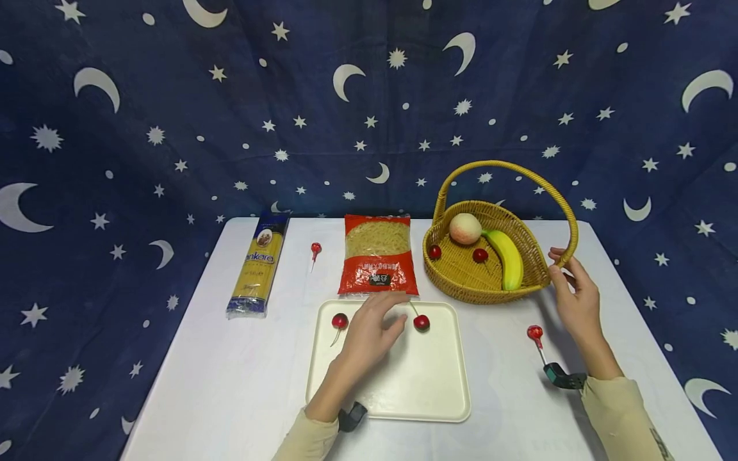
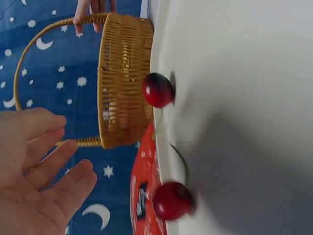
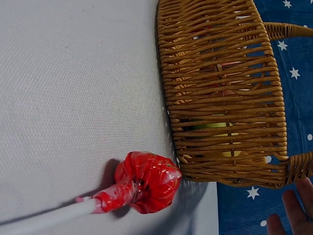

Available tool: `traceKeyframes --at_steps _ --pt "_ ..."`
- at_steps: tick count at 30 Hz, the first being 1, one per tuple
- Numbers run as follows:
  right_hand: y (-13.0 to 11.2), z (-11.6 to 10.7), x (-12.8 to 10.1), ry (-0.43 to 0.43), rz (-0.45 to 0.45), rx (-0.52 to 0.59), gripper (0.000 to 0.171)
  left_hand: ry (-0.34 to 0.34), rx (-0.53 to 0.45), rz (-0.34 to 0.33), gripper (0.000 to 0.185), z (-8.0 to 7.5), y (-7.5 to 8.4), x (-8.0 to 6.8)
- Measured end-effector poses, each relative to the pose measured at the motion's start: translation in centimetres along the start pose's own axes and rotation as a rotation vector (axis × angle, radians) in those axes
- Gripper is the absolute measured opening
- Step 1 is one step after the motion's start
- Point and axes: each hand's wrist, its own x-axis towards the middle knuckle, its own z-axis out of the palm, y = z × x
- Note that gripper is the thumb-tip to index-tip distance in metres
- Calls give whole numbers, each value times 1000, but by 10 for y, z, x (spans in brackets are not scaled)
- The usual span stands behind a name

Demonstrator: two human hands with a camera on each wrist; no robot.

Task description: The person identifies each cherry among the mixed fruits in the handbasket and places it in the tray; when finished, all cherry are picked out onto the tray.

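Note:
My left hand (image 1: 371, 330) hovers over the cream tray (image 1: 415, 390), its fingers spread and apart from everything in the left wrist view. Two cherries lie in the tray: one cherry (image 1: 339, 321) left of that hand, the other cherry (image 1: 422, 323) just right of its fingertips. My right hand (image 1: 576, 298) holds the right lower end of the handle of the wicker basket (image 1: 478, 296), thumb in front and fingers behind. Inside the basket are a peach (image 1: 465, 228), a banana (image 1: 508, 259) and two cherries (image 1: 480, 255).
Behind the tray lies a red bag of pasta (image 1: 377, 256). Farther left are a lollipop (image 1: 314, 253) and a long spaghetti pack (image 1: 259, 266). Another red lollipop (image 3: 149, 181) lies in front of the basket, near my right wrist. A star-patterned cloth (image 1: 323, 128) hangs behind the table.

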Motion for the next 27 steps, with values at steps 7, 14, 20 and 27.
traceKeyframes --at_steps 7,14,20,27 --pt "-3 -2 0 1 -10 9 34 -36 -47 27 34 20 17 52" --pt "-1 -2 -1 -3 -8 7 34 -37 -22 44 39 48 32 105" --pt "-2 -5 -4 -8 4 -15 34 -126 2 -53 47 75 40 144" --pt "-7 -7 -3 -24 5 -44 36 -254 183 -237 55 94 52 173"
